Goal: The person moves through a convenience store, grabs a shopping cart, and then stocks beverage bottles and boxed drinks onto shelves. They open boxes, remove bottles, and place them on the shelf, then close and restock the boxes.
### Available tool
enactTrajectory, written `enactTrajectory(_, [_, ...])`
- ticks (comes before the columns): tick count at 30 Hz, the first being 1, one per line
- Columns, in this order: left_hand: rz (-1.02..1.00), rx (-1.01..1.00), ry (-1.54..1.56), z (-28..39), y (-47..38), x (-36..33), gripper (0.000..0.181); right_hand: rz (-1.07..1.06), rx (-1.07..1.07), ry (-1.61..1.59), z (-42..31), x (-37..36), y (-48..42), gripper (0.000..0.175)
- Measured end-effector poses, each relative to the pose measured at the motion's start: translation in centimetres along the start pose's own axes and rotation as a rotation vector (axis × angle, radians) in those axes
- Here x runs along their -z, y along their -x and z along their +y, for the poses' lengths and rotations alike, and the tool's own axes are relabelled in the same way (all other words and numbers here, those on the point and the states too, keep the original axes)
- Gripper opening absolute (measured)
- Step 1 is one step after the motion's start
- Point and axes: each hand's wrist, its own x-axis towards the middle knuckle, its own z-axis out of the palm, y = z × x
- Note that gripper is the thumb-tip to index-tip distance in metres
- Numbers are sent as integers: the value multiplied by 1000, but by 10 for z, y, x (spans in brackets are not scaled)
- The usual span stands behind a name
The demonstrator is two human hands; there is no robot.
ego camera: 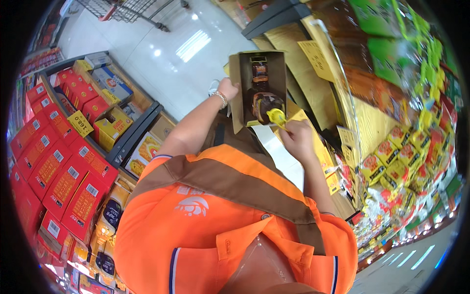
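An open cardboard box [240, 92] is in front of me, tipped so that its dark inside faces me. My left hand [228, 89], with a bracelet at the wrist, grips the left side of the box, its fingertips hidden. Inside stands a large dark bottle [262, 101] with a yellow cap [276, 115]. A smaller dark bottle [260, 70] with a label is farther in. My right hand [298, 137] is closed around the yellow pull handle by the cap, at the near right corner of the box.
Wooden shelves [293, 47] with yellow price tags [315, 60] run close along the right, above yellow snack packets [398, 150]. Stacked red boxes [62, 172] and oil bottles [110, 213] crowd the left. A shopping cart [128, 11] stands on the shiny floor [158, 70] ahead.
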Motion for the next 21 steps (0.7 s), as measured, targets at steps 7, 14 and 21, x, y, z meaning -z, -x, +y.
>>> enactTrajectory(7, [55, -106, -93, -5, -19, -11, 35, 805, -149, -79, -53, 212, 136, 31])
enactTrajectory(14, [51, 14, -110, 0, -25, -9, 38, 1134, 14, -551, -24, 322, 137, 28])
enactTrajectory(21, [54, 134, -33, 7, -25, -17, 36, 809, 89, -231, 46, 338, 116, 30])
